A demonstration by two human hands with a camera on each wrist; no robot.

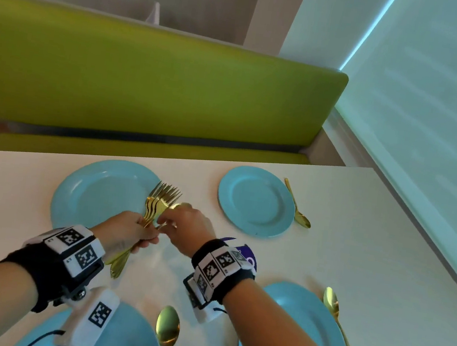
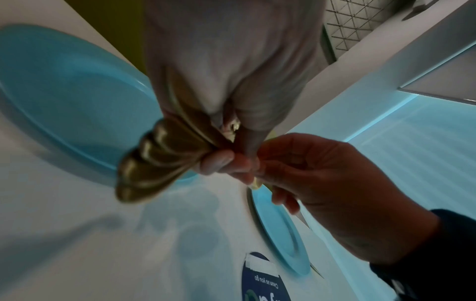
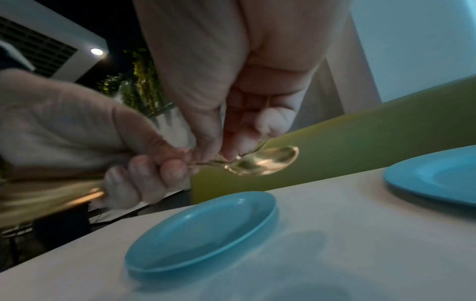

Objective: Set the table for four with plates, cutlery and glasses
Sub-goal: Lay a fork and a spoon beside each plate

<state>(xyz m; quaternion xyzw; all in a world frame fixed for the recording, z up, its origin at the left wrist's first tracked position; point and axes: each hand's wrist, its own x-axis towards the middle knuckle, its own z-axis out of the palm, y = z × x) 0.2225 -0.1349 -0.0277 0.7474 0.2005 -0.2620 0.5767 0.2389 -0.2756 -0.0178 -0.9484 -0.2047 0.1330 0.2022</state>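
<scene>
Four blue plates lie on the white table (image 1: 346, 217): far left (image 1: 96, 196), far right (image 1: 255, 201), near left (image 1: 130, 337), near right (image 1: 294, 324). My left hand (image 1: 126, 232) grips a bundle of several gold forks (image 1: 161, 197) by their handles (image 2: 154, 158), tines up, above the far left plate's right edge. My right hand (image 1: 186, 222) pinches the neck of a gold spoon (image 3: 265, 160) that stands in the same bundle. Gold spoons lie beside the far right plate (image 1: 297, 206), the near right plate (image 1: 345, 339) and the near left plate (image 1: 168, 330).
A green bench (image 1: 145, 89) runs along the table's far side. A pale wall (image 1: 433, 112) closes off the right edge. A dark blue sticker (image 2: 260, 285) sits on the table between the plates, under my right wrist.
</scene>
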